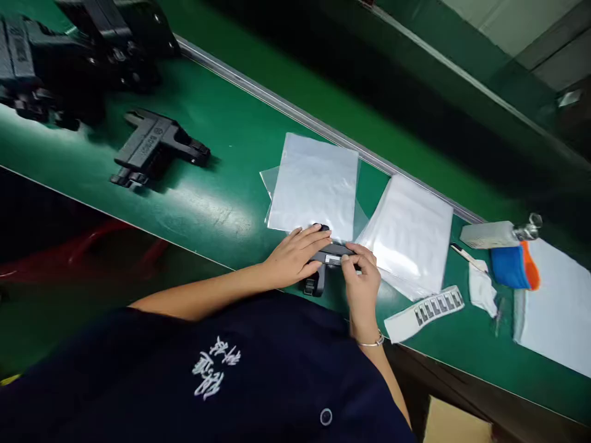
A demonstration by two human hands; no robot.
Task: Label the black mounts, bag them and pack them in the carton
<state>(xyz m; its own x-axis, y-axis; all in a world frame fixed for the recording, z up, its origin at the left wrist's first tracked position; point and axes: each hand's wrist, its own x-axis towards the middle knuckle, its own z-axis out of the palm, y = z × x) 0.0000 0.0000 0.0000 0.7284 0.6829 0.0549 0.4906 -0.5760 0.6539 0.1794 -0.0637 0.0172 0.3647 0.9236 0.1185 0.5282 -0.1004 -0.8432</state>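
A black T-shaped plastic housing [339, 249] lies at the near edge of the green table, under both hands. My left hand [298, 255] grips its left side, fingers laid across the top and thumb on the near side. At the right end, my right hand [362, 280] closes on the housing, thumb pressed by a small white label [331, 259] on its face. The fingers behind the housing are partly hidden. A similar black housing [154, 144] with raised lettering rests to the left. Right of my right hand is a backing strip of labels [436, 312].
Clear plastic bags [314, 184] and another bag stack [410, 227] lie beyond my hands. At the right are a white bottle [489, 235], a blue-and-orange item [510, 267], a slim knife-like tool [468, 257] and a white cloth [481, 289]. More black housings [106, 49] sit far left.
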